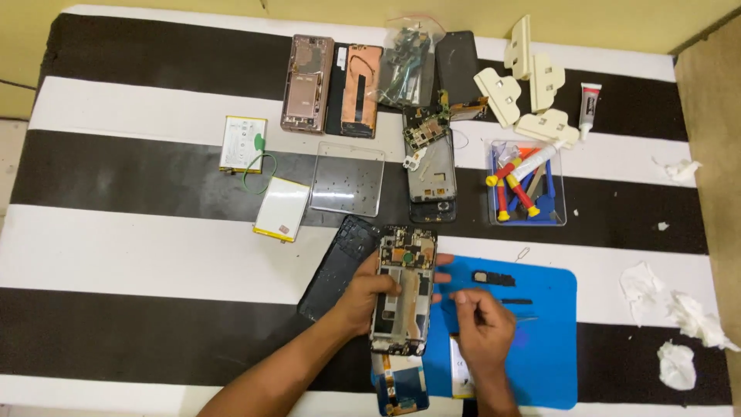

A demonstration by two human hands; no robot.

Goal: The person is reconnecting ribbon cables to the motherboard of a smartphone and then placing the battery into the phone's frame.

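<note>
Gripping opened phone (403,297), left hand (361,297) steadies it.

Beyond the blue mat (540,340): a clear plastic bag of parts (405,66), a small white glue tube (590,106) with a dark label, right of it

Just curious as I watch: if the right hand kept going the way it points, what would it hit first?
The right hand points up and slightly left, holding a thin tool. Its line would probably meet the opened phone held by the left hand first, though depth is hard to judge.
</note>
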